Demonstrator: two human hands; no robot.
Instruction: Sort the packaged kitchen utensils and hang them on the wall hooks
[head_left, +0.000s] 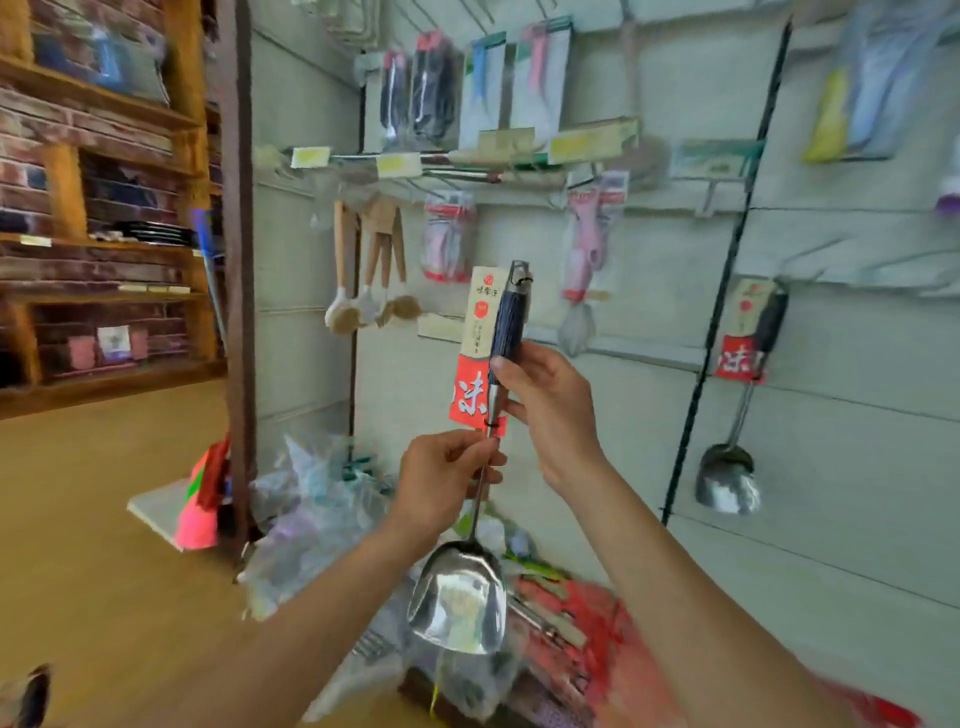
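I hold a steel spatula (460, 597) upright in front of the wall, its dark blue handle up and its shiny blade down. A cream and red paper tag (475, 358) is tied to it. My right hand (545, 405) grips the lower end of the handle. My left hand (447, 478) pinches the thin metal shaft just under the tag. A matching spatula (727, 478) with the same tag hangs on a wall hook to the right. Empty wire hooks (852, 260) stick out of the wall above it.
Packaged utensils (488, 88) hang in rows on the upper wall, wooden brushes (363, 270) and pink peelers (584, 249) lower down. A heap of bagged goods (322, 525) and red packaging (571, 613) lies on the floor below. Wooden shelving (104, 234) stands at the left.
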